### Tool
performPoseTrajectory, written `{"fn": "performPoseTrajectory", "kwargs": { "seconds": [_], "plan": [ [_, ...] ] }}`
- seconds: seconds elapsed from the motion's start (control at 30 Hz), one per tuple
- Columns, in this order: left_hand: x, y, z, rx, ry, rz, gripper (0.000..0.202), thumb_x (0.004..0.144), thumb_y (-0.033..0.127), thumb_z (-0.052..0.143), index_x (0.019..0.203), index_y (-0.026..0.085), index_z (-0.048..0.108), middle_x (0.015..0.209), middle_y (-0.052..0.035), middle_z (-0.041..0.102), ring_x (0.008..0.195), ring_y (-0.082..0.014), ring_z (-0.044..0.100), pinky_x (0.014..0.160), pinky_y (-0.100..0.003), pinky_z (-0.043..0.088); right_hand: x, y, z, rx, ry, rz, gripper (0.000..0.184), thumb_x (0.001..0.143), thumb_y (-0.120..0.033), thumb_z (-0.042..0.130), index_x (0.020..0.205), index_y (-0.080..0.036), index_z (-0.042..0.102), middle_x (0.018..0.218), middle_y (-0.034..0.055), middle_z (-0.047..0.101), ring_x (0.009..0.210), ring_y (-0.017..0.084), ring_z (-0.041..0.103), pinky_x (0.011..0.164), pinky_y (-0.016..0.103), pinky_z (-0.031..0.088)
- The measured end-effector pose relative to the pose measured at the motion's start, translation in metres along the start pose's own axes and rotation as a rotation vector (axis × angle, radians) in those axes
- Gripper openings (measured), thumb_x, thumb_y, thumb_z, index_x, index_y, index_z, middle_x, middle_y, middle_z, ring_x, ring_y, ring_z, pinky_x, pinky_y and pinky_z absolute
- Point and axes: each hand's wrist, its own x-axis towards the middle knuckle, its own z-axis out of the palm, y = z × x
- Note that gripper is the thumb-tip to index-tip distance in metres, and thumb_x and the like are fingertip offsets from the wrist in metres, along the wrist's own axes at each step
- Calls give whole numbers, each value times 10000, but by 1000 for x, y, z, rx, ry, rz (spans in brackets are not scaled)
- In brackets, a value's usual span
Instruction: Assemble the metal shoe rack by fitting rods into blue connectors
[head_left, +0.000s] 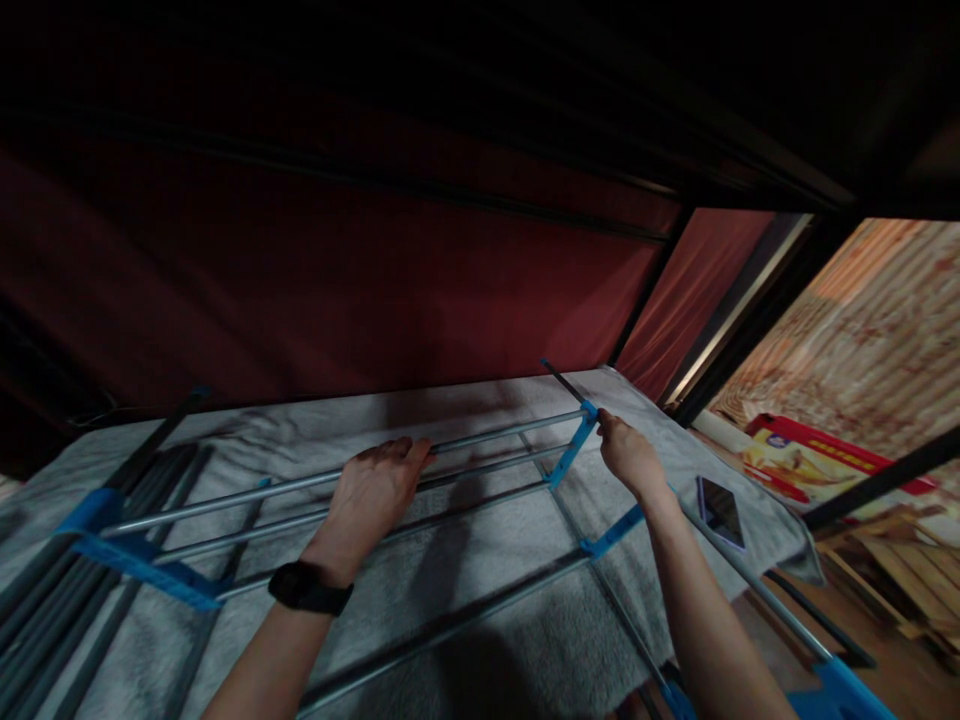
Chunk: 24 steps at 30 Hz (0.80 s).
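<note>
A metal rack of grey rods (480, 440) joined by blue plastic brackets lies on a grey blanket (487, 540). My left hand (379, 485) rests over the top rod near its middle, fingers curled round it; a black watch sits on that wrist. My right hand (626, 450) pinches the rack's right end beside a blue bracket (574, 445), where a thin dark rod sticks up.
A dark red curtain (337, 290) hangs behind the blanket. A phone (720, 510) lies on the blanket's right edge. More loose grey rods and a blue bracket (127, 555) lie at the left. A red box (817, 460) and wooden boards sit on the floor at right.
</note>
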Motion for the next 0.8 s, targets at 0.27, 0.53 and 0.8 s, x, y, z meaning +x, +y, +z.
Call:
{"fn": "performPoseTrajectory", "kwargs": {
  "seconds": [0.27,0.53,0.8],
  "plan": [
    [-2,-1,4,-7,-1,5,309,1088,321,427,1091,217,719,969,-107,775,879,-277,759,681,-342,489,-2,-3,-1,-24,-3,15,582,1002,-73,353,1564,-137,492,1368,158,721,1182,235,738,934,299,527],
    [-1,0,1,-11,-23,3,309,1086,307,425,1116,210,717,967,-106,768,871,-275,758,679,-342,505,-3,-5,1,-65,22,17,563,1023,-87,328,1559,-135,495,1359,169,718,1161,251,749,917,326,546],
    [-1,1,-2,-71,-23,-13,296,1066,309,447,1088,215,726,961,-112,768,857,-261,755,672,-334,519,-5,-6,0,-84,14,26,550,1035,-104,326,1556,-143,499,1333,184,723,1129,252,761,910,333,555]
  ]
}}
